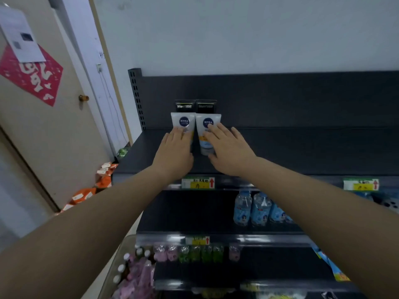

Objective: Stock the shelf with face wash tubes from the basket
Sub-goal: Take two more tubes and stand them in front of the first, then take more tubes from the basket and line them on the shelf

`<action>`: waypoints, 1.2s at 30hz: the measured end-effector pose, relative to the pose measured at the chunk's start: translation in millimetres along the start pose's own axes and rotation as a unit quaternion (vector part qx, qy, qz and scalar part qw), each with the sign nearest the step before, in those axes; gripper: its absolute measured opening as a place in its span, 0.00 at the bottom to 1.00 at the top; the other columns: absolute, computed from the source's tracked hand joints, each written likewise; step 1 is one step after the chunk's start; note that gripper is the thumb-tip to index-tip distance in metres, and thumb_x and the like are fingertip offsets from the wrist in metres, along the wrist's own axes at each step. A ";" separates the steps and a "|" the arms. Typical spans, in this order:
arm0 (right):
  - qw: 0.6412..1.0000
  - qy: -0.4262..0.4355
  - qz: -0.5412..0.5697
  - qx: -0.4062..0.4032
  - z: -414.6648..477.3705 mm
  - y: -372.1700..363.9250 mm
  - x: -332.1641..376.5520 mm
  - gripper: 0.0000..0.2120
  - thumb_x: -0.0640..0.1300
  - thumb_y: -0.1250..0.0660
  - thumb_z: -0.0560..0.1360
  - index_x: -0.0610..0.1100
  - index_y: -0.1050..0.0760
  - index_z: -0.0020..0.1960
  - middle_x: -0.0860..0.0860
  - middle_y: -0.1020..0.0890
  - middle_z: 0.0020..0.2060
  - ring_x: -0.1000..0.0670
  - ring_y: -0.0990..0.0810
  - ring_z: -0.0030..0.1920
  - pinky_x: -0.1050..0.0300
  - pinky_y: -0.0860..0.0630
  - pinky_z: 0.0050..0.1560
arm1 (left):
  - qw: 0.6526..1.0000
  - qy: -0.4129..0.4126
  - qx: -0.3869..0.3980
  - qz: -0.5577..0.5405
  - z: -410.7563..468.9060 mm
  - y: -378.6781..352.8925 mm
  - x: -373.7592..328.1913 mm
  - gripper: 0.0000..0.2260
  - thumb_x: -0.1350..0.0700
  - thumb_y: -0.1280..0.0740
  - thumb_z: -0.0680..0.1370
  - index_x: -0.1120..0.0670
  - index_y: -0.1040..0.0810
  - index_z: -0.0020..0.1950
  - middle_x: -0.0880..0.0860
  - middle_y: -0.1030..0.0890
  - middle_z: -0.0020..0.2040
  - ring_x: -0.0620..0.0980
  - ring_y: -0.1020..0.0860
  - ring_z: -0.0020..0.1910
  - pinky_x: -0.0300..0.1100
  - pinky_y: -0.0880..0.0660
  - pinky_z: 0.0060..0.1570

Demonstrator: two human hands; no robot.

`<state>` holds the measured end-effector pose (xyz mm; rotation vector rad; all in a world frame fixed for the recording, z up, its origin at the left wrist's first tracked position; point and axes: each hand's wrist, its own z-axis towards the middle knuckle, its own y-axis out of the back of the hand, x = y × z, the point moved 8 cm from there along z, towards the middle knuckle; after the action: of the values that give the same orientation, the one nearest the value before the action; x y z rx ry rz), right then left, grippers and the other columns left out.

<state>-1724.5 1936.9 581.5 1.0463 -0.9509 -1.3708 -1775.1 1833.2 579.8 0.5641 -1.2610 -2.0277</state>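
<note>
Two white face wash tubes stand cap-down side by side at the left of the dark top shelf [302, 147]. My left hand [174, 152] rests with straight fingers on the front of the left tube [183, 123]. My right hand [226, 149] lies flat against the right tube [207, 124], its thumb by the grey cap. Behind them stand two black tubes [195, 106] against the shelf's back panel. The basket is not clearly in view.
Water bottles [252, 208] stand on the shelf below, small coloured bottles [194, 253] on a lower one. A clear container of pink bottles [133, 275] sits at bottom left. Orange packs [103, 180] lie on the floor by a door [54, 126].
</note>
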 end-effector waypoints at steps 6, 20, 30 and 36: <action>0.999 0.039 0.012 0.018 -48.5 -22.9 15.7 0.32 0.50 0.42 0.79 0.46 0.52 0.78 0.50 0.51 0.78 0.49 0.55 0.78 0.45 0.56 0.76 | 0.998 0.042 0.041 0.008 -62.0 -21.3 -27.6 0.27 0.57 0.39 0.77 0.61 0.42 0.75 0.61 0.42 0.75 0.59 0.47 0.76 0.53 0.47 0.74; 0.983 0.125 0.089 0.105 -154.3 -122.0 71.2 0.33 0.46 0.42 0.79 0.45 0.54 0.78 0.49 0.51 0.78 0.49 0.54 0.78 0.51 0.57 0.77 | 0.983 0.115 0.124 -0.076 -209.8 -107.6 -63.3 0.26 0.62 0.37 0.74 0.66 0.37 0.71 0.65 0.36 0.71 0.62 0.39 0.72 0.52 0.42 0.72; 0.956 0.131 0.128 0.227 -209.1 -237.8 108.8 0.33 0.42 0.40 0.78 0.44 0.52 0.78 0.47 0.49 0.78 0.47 0.51 0.77 0.50 0.54 0.76 | 0.947 0.210 0.217 -0.112 -310.8 -206.1 -43.9 0.24 0.63 0.37 0.72 0.63 0.34 0.68 0.62 0.32 0.66 0.61 0.33 0.65 0.52 0.33 0.60; 0.932 0.122 0.159 0.303 -241.5 -302.9 129.5 0.31 0.40 0.41 0.79 0.42 0.50 0.78 0.45 0.47 0.77 0.46 0.48 0.77 0.53 0.49 0.75 | 0.929 0.208 0.260 -0.160 -359.1 -258.4 -41.8 0.21 0.63 0.39 0.75 0.62 0.33 0.68 0.61 0.29 0.64 0.61 0.30 0.63 0.51 0.31 0.56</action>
<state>-1579.0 1832.7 214.3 1.4049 -1.3250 -0.6631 -1590.1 1724.5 190.7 1.4498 -1.5019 -1.6643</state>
